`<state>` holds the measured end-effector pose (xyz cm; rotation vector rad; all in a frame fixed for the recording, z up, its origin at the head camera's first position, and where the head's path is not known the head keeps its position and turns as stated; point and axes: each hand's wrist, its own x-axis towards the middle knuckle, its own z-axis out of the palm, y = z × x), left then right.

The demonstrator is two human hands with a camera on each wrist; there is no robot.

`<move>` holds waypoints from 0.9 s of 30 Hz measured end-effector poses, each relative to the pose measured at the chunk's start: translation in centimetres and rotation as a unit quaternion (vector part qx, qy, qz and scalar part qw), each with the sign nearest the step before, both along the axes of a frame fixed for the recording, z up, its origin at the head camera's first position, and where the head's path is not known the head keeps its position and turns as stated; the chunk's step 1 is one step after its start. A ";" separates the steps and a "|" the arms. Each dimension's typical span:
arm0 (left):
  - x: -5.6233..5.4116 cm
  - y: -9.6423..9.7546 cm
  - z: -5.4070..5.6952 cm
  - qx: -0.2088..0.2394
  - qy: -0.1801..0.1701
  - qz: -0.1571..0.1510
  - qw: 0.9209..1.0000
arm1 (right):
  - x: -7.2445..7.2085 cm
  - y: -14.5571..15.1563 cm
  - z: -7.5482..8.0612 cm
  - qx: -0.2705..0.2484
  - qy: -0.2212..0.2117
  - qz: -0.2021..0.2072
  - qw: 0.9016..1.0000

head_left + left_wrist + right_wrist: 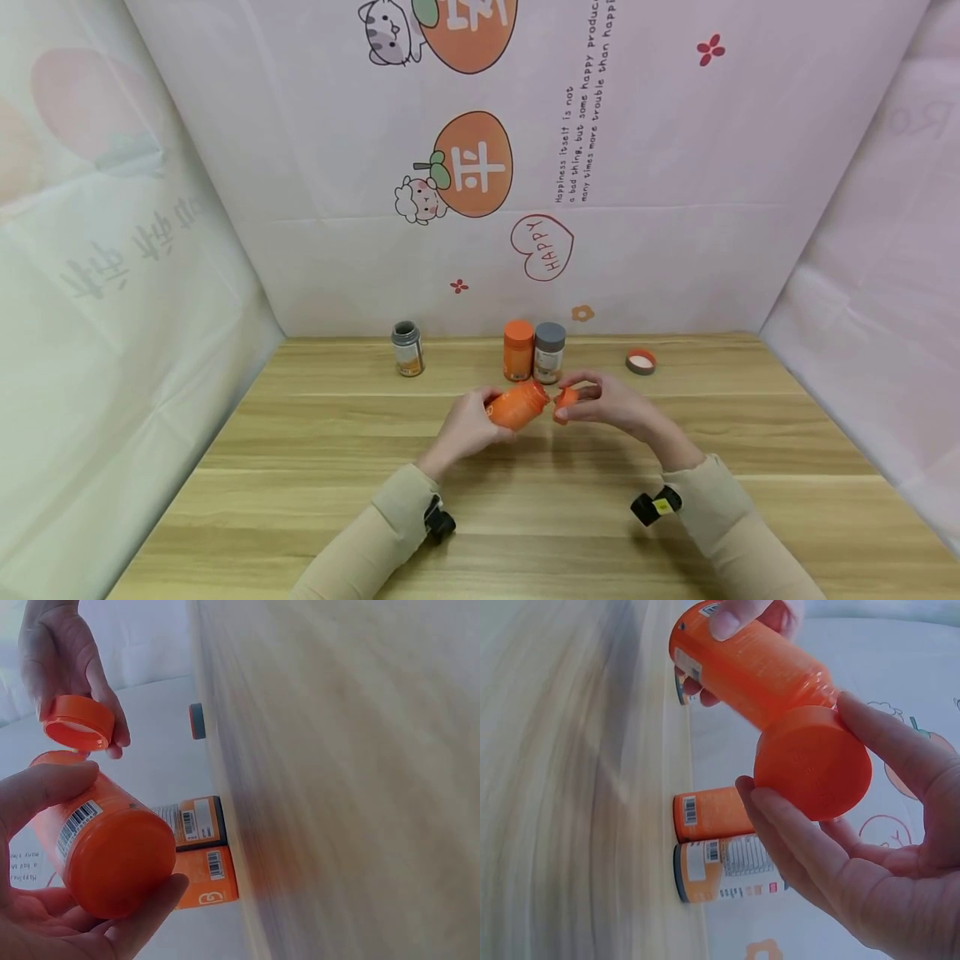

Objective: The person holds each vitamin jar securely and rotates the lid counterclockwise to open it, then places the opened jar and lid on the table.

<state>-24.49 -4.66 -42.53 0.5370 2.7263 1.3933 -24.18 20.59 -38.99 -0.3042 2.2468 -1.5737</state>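
Note:
My left hand (pixel 468 425) grips an orange bottle (pixel 517 406) that is tilted, its open neck toward the right. Thumb and fingers wrap its body, as the left wrist view shows. In my right hand (pixel 607 406) an orange screw cap (pixel 566 403) is pinched between thumb and fingers. The cap (pixel 79 722) is off the bottle and close to its mouth, its hollow side turned toward the bottle. From the right wrist view, the cap's flat top (pixel 813 763) hides part of the bottle's neck. Both hands are above the table.
Behind the hands, a closed orange bottle (pixel 518 351) stands against a grey-capped bottle (pixel 549 353). An uncapped grey bottle (pixel 408 350) is at the back left. A loose cap (pixel 641 362) lies at the back right of the wooden table (pixel 300 467). Printed cloth (pixel 337 275) hangs behind.

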 end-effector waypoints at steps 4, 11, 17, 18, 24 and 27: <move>-0.2 -0.3 0.0 -0.003 0.002 0.006 1.000 | 0.0 0.5 -0.4 0.013 0.015 -0.011 1.000; -0.4 -0.8 0.0 0.003 0.012 0.027 1.000 | 0.1 1.6 -1.0 0.034 0.036 -0.040 0.998; -0.6 -1.2 0.0 0.011 0.020 0.040 0.999 | 0.0 2.1 -1.2 0.022 0.037 -0.035 0.998; -0.6 -1.3 0.0 0.013 0.020 0.041 0.999 | 0.0 2.2 -1.3 0.023 0.037 -0.035 0.998; -0.9 -2.0 -0.1 0.020 0.025 0.050 0.998 | -0.2 2.7 -1.4 0.058 0.056 -0.050 0.996; -1.2 -2.4 -0.2 0.018 0.032 0.056 0.998 | -0.3 2.9 -1.5 0.073 0.061 -0.063 0.993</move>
